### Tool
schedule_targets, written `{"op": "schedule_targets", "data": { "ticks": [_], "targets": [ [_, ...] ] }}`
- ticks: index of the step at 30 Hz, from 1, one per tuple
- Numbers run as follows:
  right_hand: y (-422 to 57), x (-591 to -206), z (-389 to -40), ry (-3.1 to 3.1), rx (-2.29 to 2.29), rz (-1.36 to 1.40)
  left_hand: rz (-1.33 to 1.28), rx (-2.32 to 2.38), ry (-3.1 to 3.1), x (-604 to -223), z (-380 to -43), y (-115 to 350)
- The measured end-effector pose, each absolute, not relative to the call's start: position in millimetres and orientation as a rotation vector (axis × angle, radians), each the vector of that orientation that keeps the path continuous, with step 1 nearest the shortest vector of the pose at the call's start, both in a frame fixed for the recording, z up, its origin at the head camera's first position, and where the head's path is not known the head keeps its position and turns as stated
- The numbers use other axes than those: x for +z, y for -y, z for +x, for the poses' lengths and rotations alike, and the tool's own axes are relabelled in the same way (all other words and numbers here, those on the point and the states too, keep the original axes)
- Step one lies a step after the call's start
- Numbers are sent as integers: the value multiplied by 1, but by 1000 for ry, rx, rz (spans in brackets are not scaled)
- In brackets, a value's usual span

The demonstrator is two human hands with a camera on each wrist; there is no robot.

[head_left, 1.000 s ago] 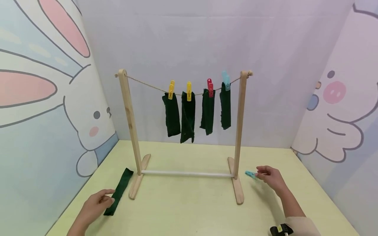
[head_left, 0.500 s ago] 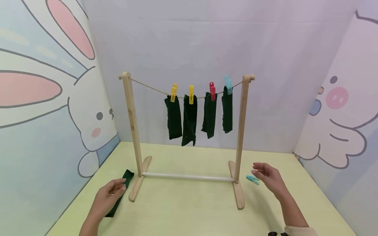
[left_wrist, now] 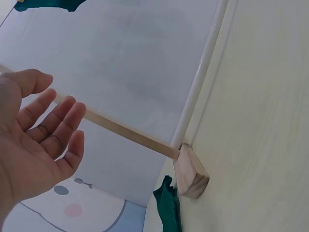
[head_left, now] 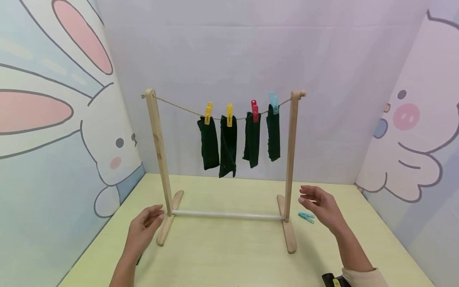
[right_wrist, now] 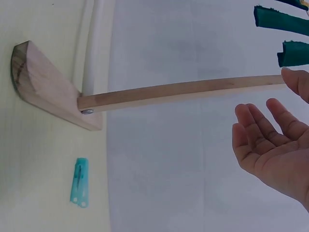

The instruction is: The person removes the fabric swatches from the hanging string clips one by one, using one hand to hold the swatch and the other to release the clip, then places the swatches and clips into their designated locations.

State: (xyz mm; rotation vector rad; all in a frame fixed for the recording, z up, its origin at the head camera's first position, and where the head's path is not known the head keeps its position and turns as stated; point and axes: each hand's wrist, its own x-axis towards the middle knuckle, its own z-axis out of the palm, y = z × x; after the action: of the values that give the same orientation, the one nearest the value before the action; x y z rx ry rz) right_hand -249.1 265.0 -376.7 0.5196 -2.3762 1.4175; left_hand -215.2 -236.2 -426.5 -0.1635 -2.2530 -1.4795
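My left hand point(head_left: 144, 229) is raised beside the rack's left post point(head_left: 159, 151), fingers loosely bent and holding nothing. Below it on the table lies a dark green cloth strip point(left_wrist: 167, 205), mostly hidden by that hand in the head view. My right hand point(head_left: 322, 207), also holding nothing, hovers near the right post point(head_left: 292, 155). A light blue clothespin point(head_left: 306, 217) rests on the table just under it. From the rope hang several dark green cloth strips point(head_left: 209, 145), held by two yellow clothespins point(head_left: 229, 115), a red clothespin point(head_left: 255, 111) and a light blue clothespin point(head_left: 274, 103).
The wooden rack's feet point(head_left: 287, 235) stand on the pale yellow table point(head_left: 222, 255), joined low down by a white rod point(head_left: 229, 215). Cartoon-printed walls point(head_left: 46, 199) flank the table, and a pale curtain point(head_left: 229, 52) closes the back.
My right hand has let go of the light blue clothespin on the table and risen up and left. My left hand has moved up and right, over from beside the cloth strip.
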Motion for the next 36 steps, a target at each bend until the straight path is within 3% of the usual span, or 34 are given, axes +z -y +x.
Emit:
{"op": "schedule_targets", "data": {
  "ticks": [15, 24, 36],
  "targets": [
    [-234, -333, -249, 2296, 1390, 706, -269, -1598, 2146, -382, -218, 201],
    [-220, -309, -252, 2296, 1272, 794, -372, -1661, 2147, -389, -240, 200],
    [-191, -276, -262, 2292, 1233, 932, -454, -1737, 2167, -369, -258, 183]
  ]
}}
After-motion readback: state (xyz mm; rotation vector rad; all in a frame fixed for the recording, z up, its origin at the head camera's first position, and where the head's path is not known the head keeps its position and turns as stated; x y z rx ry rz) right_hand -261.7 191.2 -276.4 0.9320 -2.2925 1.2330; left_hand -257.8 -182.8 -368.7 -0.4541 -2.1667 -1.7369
